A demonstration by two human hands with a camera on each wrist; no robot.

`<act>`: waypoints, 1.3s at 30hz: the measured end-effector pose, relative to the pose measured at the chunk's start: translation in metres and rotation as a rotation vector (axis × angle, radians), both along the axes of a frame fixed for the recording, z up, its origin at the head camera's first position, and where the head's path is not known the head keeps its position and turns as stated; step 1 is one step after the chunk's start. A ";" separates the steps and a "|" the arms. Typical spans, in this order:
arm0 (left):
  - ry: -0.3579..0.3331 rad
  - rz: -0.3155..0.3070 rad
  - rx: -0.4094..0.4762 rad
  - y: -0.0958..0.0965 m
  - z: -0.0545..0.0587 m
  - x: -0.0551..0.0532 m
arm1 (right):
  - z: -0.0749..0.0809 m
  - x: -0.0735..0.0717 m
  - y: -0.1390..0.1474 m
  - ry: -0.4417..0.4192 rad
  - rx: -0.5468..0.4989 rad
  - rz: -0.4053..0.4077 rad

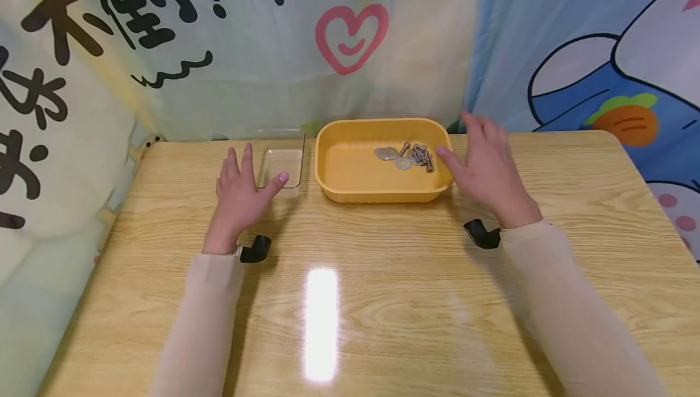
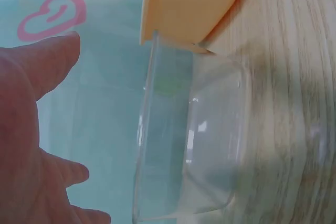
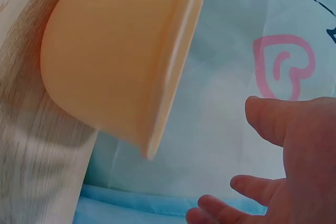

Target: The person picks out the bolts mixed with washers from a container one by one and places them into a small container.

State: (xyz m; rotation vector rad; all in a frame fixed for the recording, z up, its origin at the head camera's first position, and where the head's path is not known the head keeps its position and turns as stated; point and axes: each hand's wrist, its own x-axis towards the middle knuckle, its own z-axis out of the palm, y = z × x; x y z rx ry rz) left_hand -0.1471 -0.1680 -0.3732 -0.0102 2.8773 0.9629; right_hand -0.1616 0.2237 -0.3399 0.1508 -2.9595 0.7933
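A yellow tray stands near the table's far edge. Toward its right side lie several metal screws and flat washers. Left of the tray is a clear plastic box, which looks bare inside. My left hand is spread at the box's left and near side, holding nothing; in the left wrist view the fingers stay apart from the clear wall. Just right of the tray, my right hand has its fingers extended, with the thumb by the rim. The right wrist view shows that hand apart from the tray wall.
The wooden table bears a bright light reflection near its middle. Behind it hangs a printed cloth with a pink heart and black writing. A blue cloth part hangs at the right. Each wrist carries a black mount.
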 end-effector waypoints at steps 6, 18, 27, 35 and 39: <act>0.001 0.002 0.025 0.005 -0.006 -0.001 | -0.003 -0.004 -0.002 -0.026 -0.011 -0.005; -0.003 0.037 0.026 0.010 -0.011 -0.001 | -0.007 -0.014 -0.012 -0.004 0.036 0.040; -0.028 0.054 0.030 0.015 -0.013 -0.002 | -0.010 -0.020 -0.017 -0.035 0.110 0.081; -0.029 0.070 0.054 0.020 -0.016 -0.004 | -0.011 -0.028 -0.023 -0.052 0.244 0.135; -0.023 0.092 0.055 0.022 -0.018 -0.005 | -0.012 -0.032 -0.024 -0.067 0.280 0.166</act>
